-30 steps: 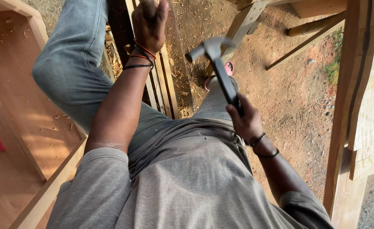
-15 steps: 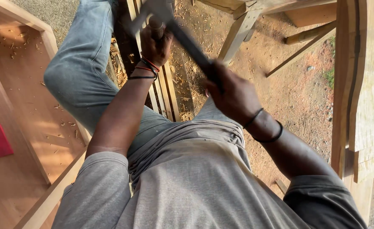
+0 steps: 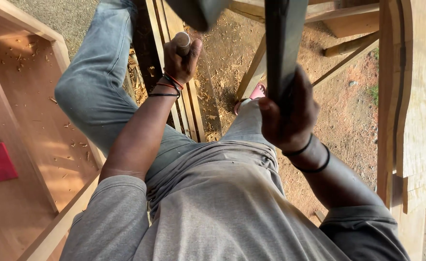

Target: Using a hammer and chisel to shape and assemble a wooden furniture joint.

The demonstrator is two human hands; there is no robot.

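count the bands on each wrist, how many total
About 5. Three thin bands, black and red-orange, on the left hand's wrist; two black bands on the right hand's wrist. The left ones overlap, so another may be hidden.

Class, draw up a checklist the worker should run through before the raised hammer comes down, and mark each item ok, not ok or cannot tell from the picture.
1. Right hand gripped around the dark hammer handle: ok.
2. Hammer head fully in view: not ok, it is cut off at the top edge.
3. Left hand closed on the round-topped wooden tool: ok.
4. Tool tip seated on the wooden slats: cannot tell, hidden by the hand.
5. Foot in the pink sandal apart from the slats: ok.
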